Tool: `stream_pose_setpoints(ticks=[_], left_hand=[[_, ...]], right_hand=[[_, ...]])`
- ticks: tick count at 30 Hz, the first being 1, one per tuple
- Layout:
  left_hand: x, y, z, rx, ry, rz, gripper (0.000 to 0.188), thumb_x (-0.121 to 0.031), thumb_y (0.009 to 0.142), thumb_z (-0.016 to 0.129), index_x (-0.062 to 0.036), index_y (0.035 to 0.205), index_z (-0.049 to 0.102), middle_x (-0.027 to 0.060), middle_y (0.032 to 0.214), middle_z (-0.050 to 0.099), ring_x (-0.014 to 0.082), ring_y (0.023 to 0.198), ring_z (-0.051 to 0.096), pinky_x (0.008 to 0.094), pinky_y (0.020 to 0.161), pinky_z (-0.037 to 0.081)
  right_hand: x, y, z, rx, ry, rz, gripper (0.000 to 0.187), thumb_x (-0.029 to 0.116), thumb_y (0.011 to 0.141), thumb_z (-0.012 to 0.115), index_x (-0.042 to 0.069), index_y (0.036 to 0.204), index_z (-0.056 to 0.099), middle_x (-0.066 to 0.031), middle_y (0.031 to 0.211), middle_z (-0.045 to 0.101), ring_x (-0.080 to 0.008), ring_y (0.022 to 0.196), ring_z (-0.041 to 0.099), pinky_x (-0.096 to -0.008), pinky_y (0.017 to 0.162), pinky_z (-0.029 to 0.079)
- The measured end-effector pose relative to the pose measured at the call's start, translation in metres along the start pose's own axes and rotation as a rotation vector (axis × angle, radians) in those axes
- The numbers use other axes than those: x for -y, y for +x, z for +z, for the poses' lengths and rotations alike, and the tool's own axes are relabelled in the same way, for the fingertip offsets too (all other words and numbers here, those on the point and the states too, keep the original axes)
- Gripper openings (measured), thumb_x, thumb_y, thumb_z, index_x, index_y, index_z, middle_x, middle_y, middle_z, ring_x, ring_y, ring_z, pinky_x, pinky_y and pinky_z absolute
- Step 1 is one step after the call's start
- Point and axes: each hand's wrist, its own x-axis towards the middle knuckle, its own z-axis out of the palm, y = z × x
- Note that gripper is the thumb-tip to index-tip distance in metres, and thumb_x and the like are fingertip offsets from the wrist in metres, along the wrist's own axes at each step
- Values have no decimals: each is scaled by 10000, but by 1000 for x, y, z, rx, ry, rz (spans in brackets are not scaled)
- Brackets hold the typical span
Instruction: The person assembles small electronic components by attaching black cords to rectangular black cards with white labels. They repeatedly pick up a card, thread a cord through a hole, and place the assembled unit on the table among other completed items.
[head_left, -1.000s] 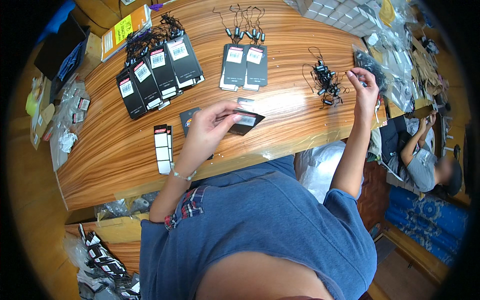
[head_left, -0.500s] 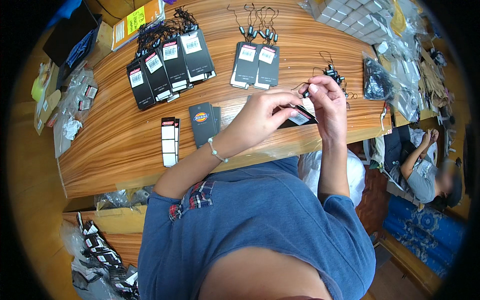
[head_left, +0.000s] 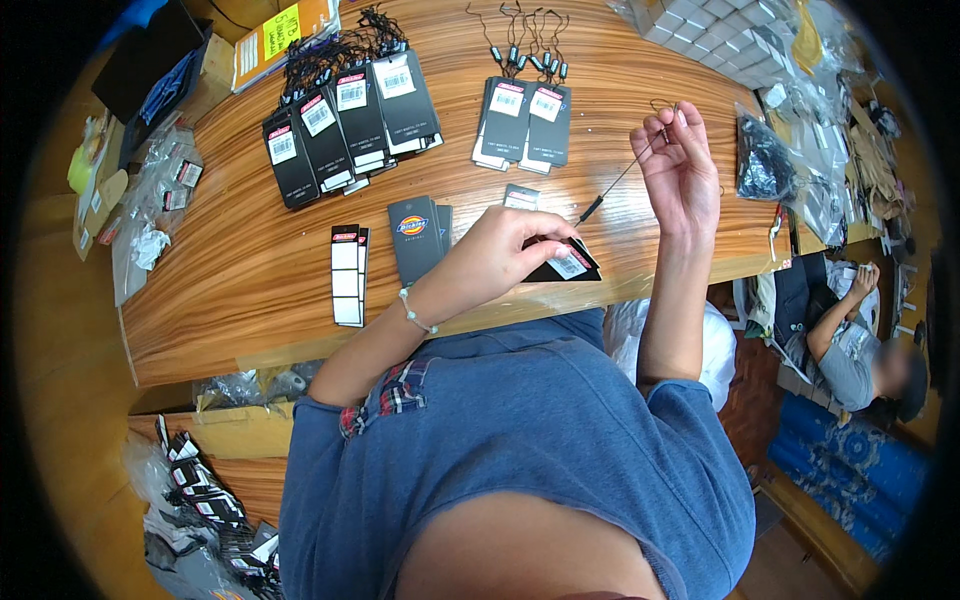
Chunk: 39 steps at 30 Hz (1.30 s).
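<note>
Near the table's front edge, my left hand pinches a black hang tag with a white barcode sticker. Up and to the right is my right hand, its fingertips closed on the thin end of a black hang-tag string. The string runs taut down toward the tag, with a small black toggle just above it. Beyond my left hand lies another stickered tag, partly covered. Left of my wrist are a stack of grey tags and a strip of white labels.
Strung tags lie in a large fanned group at far left and a smaller group at far middle. A plastic bag of black strings sits at right, below stacked white boxes. Another person sits beyond the right edge.
My right hand has moved up and right, away from my left, drawing the string out straight. My left hand has shifted slightly down and left with the tag.
</note>
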Motion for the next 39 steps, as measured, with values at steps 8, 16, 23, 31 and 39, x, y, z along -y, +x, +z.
stream_pose_setpoints(ticks=[8, 16, 23, 31, 39], left_hand=[[7, 7, -21, -451, -361, 154, 195, 40, 795, 590, 34, 989, 581, 107, 992, 614, 143, 901, 596, 256, 819, 488], [-10, 8, -21, -577, -295, 283, 177, 45, 787, 596, 46, 964, 587, 95, 894, 635, 118, 815, 610, 230, 743, 511], [-7, 9, -20, -587, -258, 286, 150, 44, 782, 600, 42, 932, 607, 84, 878, 637, 111, 796, 612, 219, 714, 518], [-10, 7, -19, -534, -246, 220, 171, 43, 790, 599, 36, 961, 605, 86, 914, 636, 117, 817, 608, 228, 739, 508], [-13, 5, -18, -594, -54, 283, 142, 41, 767, 596, 29, 901, 641, 75, 824, 650, 119, 747, 626, 217, 676, 532]], right_hand=[[-2, -34, 35, 263, -572, -180, 168, 9, 841, 497, 29, 1001, 450, -53, 736, 548, -125, 682, 526, -232, 614, 415], [-40, -55, 55, 276, -1049, -281, 160, -38, 773, 563, 13, 879, 455, -36, 685, 553, -48, 587, 496, -197, 504, 385], [-45, -54, 65, 282, -1107, -294, 192, -43, 777, 552, 12, 905, 419, -36, 641, 549, -39, 597, 514, -200, 503, 410], [-46, -50, 57, 269, -1005, -222, 198, -44, 781, 543, 29, 906, 408, -11, 627, 544, -16, 558, 442, -168, 469, 349], [-46, -48, 56, 269, -982, -169, 193, -41, 785, 532, 32, 916, 410, -2, 630, 536, -11, 574, 436, -170, 480, 346]])
